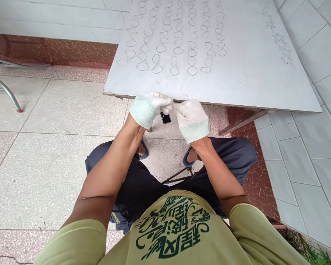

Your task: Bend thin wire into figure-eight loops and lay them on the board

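My left hand (157, 103) and my right hand (191, 114), both in white knit gloves, meet at the near edge of the white table (253, 82). Their fingertips pinch a thin wire (184, 94). One end of it sticks up past my right fingers over the tabletop, and another thin end shows below my left fingers. The part between the fingers is mostly hidden. Beyond my hands, rows of wire figure-eight loops (192, 59) lie flat on the table.
Star-shaped bent wire pieces (283, 48) lie along the table's right side. Under the near edge are a black phone-like object (166, 117) and a slanted table leg (242, 122). A metal-legged chair (5, 86) stands at far left. Tiled walls border the table.
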The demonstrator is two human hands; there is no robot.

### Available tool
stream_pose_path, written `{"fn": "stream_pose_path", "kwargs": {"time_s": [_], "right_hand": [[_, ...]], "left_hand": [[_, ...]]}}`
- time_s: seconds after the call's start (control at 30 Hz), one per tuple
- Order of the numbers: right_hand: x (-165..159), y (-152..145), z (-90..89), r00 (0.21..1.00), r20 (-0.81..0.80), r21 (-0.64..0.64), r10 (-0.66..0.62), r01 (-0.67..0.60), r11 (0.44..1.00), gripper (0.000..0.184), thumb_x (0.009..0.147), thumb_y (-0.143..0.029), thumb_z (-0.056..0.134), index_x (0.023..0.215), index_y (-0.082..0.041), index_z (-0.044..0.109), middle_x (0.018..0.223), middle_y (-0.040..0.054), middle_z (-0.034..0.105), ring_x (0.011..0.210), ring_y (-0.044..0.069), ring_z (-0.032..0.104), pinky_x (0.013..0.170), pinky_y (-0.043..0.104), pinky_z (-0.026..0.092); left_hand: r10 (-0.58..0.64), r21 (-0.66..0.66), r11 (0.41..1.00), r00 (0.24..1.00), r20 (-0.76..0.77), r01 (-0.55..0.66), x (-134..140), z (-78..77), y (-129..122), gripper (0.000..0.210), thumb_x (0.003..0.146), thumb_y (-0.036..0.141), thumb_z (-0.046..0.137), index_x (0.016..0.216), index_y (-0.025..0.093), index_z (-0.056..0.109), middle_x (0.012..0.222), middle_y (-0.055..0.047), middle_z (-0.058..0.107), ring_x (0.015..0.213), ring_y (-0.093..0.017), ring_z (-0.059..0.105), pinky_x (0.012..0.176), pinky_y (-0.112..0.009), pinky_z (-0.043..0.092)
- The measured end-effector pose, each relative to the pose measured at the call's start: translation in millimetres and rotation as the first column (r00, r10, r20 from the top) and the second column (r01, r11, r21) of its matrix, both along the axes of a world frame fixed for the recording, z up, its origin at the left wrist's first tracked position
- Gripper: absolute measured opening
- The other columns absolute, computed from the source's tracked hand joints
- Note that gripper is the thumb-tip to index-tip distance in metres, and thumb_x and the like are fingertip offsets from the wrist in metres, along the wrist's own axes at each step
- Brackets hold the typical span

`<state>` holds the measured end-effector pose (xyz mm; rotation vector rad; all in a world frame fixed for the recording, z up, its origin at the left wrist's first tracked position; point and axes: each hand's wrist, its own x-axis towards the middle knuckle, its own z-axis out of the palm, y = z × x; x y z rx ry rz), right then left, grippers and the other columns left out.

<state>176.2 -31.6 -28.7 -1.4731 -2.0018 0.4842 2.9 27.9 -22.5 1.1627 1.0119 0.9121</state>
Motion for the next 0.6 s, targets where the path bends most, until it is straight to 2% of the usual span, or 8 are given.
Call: {"fn": "stream_pose_path", "kwargs": {"time_s": [0.1, 0.23, 0.43, 0.6], "right_hand": [[3, 1, 1.1, 0.975, 0.217, 0.113, 0.056, -0.082, 0.99, 0.04, 0.118, -0.029, 0.054, 0.092, -0.018, 0.083, 0.081, 0.0063, 0.073, 0.078, 0.022, 0.061, 0.077, 0.039, 0.038], [6, 4, 4.6, 0.949, 0.295, 0.143, 0.112, -0.16, 0.977, 0.044, 0.12, -0.027, 0.05, 0.09, -0.018, 0.081, 0.076, 0.0056, 0.069, 0.073, 0.021, 0.056, 0.076, 0.039, 0.035], [4, 5, 8.1, 0.949, 0.288, 0.145, 0.13, -0.177, 0.974, 0.043, 0.12, -0.025, 0.052, 0.087, -0.018, 0.079, 0.075, 0.0039, 0.067, 0.07, 0.02, 0.053, 0.073, 0.038, 0.032], [-4, 4, 13.3, 0.973, 0.178, 0.172, 0.148, -0.179, 0.969, 0.043, 0.12, -0.021, 0.049, 0.088, -0.018, 0.078, 0.079, 0.0036, 0.068, 0.075, 0.019, 0.058, 0.079, 0.037, 0.039]], "left_hand": [[-0.012, 0.0, 1.0, 1.0, -0.011, 0.012, 1, 1.3, -1, 0.028, 0.087, 0.013, 0.082, 0.061, 0.015, 0.073, 0.059, -0.003, 0.067, 0.054, -0.01, 0.059, 0.06, -0.024, 0.05], [-0.026, -0.007, 1.0, 0.999, -0.028, 0.026, -1, 0.8, -1, 0.028, 0.086, 0.015, 0.083, 0.06, 0.016, 0.072, 0.058, -0.004, 0.067, 0.052, -0.011, 0.059, 0.057, -0.024, 0.048], [-0.016, 0.007, 1.0, 1.0, -0.006, 0.016, -4, -3.2, 1, 0.027, 0.082, 0.023, 0.088, 0.059, 0.019, 0.075, 0.057, -0.004, 0.067, 0.052, -0.013, 0.055, 0.056, -0.028, 0.047], [-0.058, 0.044, 0.997, 0.997, -0.045, 0.06, -15, 7.3, 3, 0.032, 0.085, 0.022, 0.083, 0.056, 0.018, 0.072, 0.058, -0.005, 0.066, 0.055, -0.013, 0.059, 0.064, -0.028, 0.051]]}}
